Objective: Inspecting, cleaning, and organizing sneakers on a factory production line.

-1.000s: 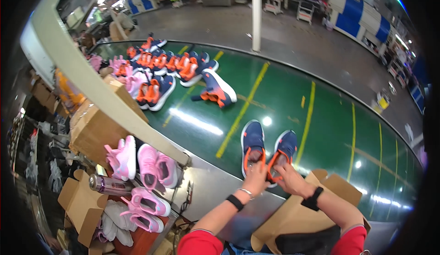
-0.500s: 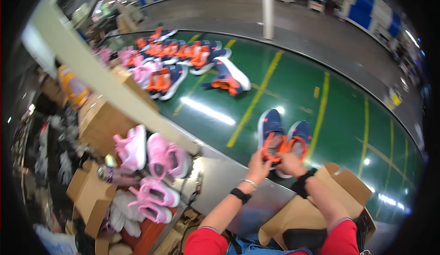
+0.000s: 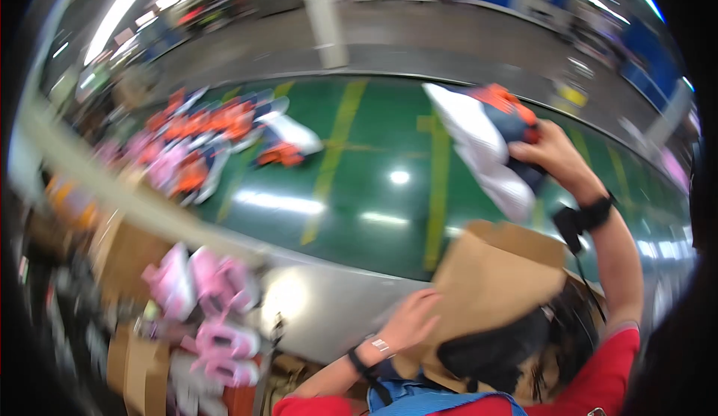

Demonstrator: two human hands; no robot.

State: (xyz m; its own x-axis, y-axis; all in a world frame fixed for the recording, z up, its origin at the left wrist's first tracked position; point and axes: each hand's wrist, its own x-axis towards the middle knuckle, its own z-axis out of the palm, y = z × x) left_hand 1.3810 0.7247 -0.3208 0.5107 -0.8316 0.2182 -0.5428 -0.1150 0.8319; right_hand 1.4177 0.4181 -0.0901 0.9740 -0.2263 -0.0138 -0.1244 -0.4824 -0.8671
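Observation:
My right hand (image 3: 557, 154) is raised over the green belt, its fingers wrapped round a navy-and-orange sneaker (image 3: 516, 128). The white sole (image 3: 471, 143) faces left, and motion blurs it. Whether a second shoe is in the same grip, I cannot tell. Lower down, my left hand (image 3: 407, 322) has its fingers stretched out beside the brown flap of an open cardboard box (image 3: 501, 274). It holds nothing, and whether it touches the flap is unclear. Dark material (image 3: 497, 349) lies in the box.
The green belt (image 3: 374, 177) has yellow cross lines. Many navy-and-orange sneakers (image 3: 224, 121) crowd its far left, with one (image 3: 288, 139) lying apart. Pink sneakers (image 3: 217, 281) stand at the lower left near another open box (image 3: 142, 371). A pale post (image 3: 97, 180) slants across the left.
Both hands were on a pair of sneakers resting on the belt. Now my right hand has lifted sneaker to the upper right, and my left has let go and dropped toward the box. The view has shifted.

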